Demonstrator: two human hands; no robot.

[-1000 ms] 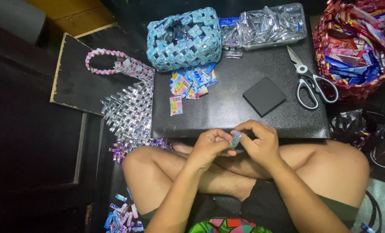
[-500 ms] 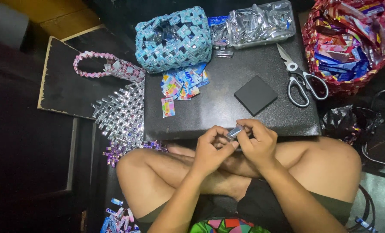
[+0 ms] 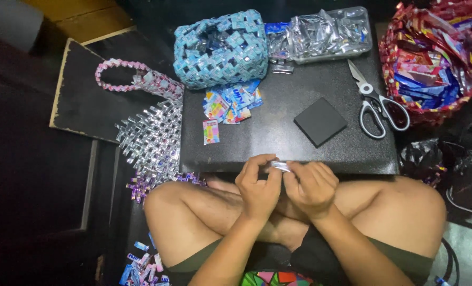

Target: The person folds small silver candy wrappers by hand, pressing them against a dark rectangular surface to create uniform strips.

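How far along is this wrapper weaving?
Done: a blue woven basket and a silver woven panel beside the board. In hand: the left hand and right hand pinch one silvery strip. Left: loose wrappers and a tray of foil pieces lie unwoven.

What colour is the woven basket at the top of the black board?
Light blue with silvery flecks, the woven basket shows best in the head view.

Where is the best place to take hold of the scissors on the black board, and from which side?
Take the scissors by the loop handles, coming from the near side, probably with the right hand. They lie flat with the blades closed, pointing away toward the clear tray, so the loops face the person, with bare board around them.
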